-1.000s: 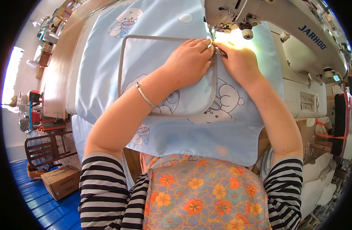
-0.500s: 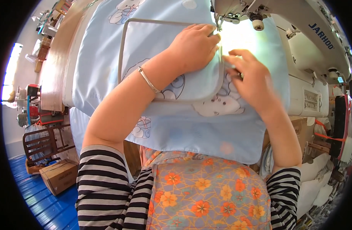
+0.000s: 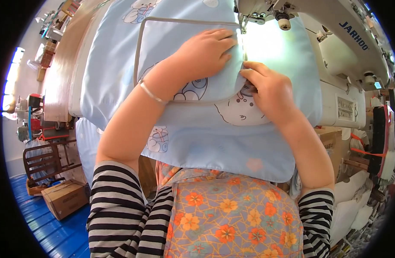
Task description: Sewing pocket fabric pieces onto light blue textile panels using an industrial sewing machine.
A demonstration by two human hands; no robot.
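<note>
Light blue fabric (image 3: pixel 197 148) printed with cartoon bears spreads across the sewing table and hangs over its front edge. On top of it lies a fabric panel (image 3: pixel 163 36) edged in grey binding. My left hand (image 3: pixel 208 51) rests on this panel with its fingers stretched, close to the right edge. Between thumb and fingers, my right hand (image 3: pixel 268 88) pinches the panel's bound right edge, lifting it a little near the lower right corner. Just beyond my hands, the sewing machine's needle and presser foot (image 3: pixel 242 28) stand at that same edge, under a bright light.
The machine's arm (image 3: pixel 339 26) reaches over from the upper right. A wooden chair (image 3: pixel 42 161) and a cardboard box (image 3: pixel 65 198) stand on the blue floor at left. Another carton (image 3: pixel 330 142) and white cloth or paper (image 3: pixel 352 193) are at lower right.
My right hand has moved left and taken hold of the panel's edge. My left hand has slid slightly left and back from the presser foot.
</note>
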